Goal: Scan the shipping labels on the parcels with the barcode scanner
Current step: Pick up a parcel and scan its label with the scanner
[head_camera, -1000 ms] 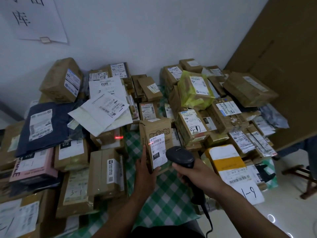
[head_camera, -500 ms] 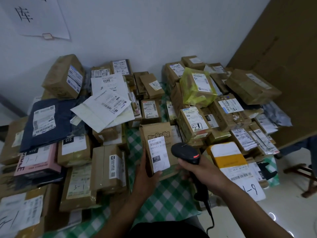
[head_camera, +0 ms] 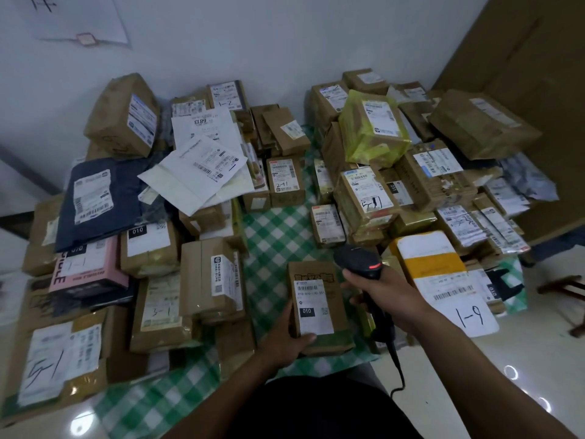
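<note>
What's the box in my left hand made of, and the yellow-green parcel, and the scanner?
Box: brown matte cardboard, judging by stiff flat faces and creased edges; white paper label. Yellow-green parcel: likely thin plastic film, glossy and wrinkled. Scanner: seemingly black moulded plastic, smooth with a faint sheen.

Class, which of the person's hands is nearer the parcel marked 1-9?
Right. The right hand, gripping the scanner, is just left of that parcel; the left hand holds a box farther left.
</note>
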`<action>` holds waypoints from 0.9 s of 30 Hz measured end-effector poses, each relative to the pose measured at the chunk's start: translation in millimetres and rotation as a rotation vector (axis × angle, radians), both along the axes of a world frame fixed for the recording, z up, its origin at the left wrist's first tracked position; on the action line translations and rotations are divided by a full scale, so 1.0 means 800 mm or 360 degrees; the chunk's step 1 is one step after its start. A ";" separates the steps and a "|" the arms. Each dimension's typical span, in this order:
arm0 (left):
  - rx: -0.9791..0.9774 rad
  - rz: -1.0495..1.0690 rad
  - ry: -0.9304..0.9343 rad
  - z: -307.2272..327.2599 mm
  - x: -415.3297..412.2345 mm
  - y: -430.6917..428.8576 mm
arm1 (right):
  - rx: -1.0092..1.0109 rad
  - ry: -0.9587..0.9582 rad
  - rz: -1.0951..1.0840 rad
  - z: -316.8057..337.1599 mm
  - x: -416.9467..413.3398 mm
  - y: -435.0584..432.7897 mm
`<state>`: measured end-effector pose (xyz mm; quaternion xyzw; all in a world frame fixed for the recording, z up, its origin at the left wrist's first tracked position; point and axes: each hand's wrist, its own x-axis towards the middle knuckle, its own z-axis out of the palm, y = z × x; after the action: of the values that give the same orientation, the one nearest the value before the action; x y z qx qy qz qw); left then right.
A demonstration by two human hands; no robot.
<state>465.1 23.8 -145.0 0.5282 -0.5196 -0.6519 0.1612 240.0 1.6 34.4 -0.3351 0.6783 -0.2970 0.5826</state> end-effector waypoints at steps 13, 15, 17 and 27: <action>-0.0153 -0.0098 -0.0501 -0.065 -0.062 -0.044 | 0.0006 0.0003 0.0033 -0.004 -0.002 -0.006; -0.0083 -0.0140 -0.0581 -0.059 -0.067 -0.046 | 0.0014 -0.0004 0.0025 -0.005 -0.002 -0.012; -0.0010 -0.0180 -0.0619 -0.069 -0.067 -0.052 | 0.0016 -0.0006 0.0028 -0.004 -0.002 -0.018; -0.0530 0.0274 -0.0908 0.045 -0.083 -0.186 | -0.0044 -0.0041 -0.0033 0.008 -0.021 -0.085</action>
<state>398.8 -125.4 -108.8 0.6978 -0.5965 -0.3681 0.1478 223.5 -66.7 40.7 -0.3321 0.6700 -0.3168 0.5835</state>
